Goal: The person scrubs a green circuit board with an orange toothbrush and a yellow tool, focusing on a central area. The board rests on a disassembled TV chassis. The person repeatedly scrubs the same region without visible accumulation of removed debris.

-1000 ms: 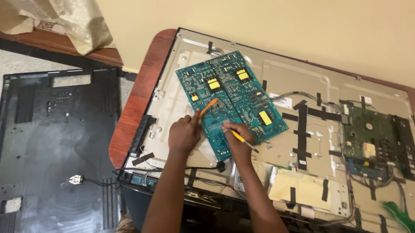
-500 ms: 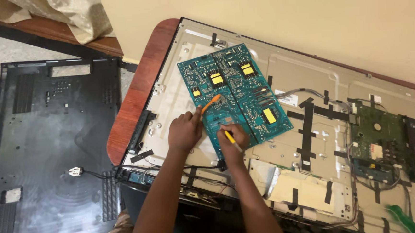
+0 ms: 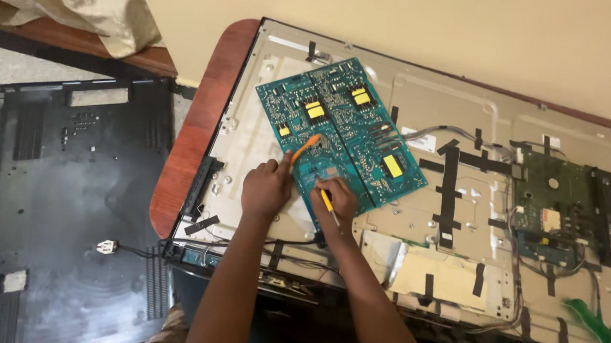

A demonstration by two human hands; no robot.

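Teal-green, the large circuit board point(image 3: 345, 130) lies tilted on the bare metal back of an opened flat-screen television point(image 3: 463, 204), which rests on a reddish wooden table point(image 3: 191, 150). The left hand point(image 3: 268, 188) is closed around an orange-handled tool point(image 3: 304, 149) whose tip touches the board's near half; the right hand point(image 3: 334, 201) grips a yellow-handled tool point(image 3: 329, 204) at the board's lower edge. A smaller green board point(image 3: 562, 212) sits well apart to the right, and the black rear cover point(image 3: 60, 208) lies on the floor.
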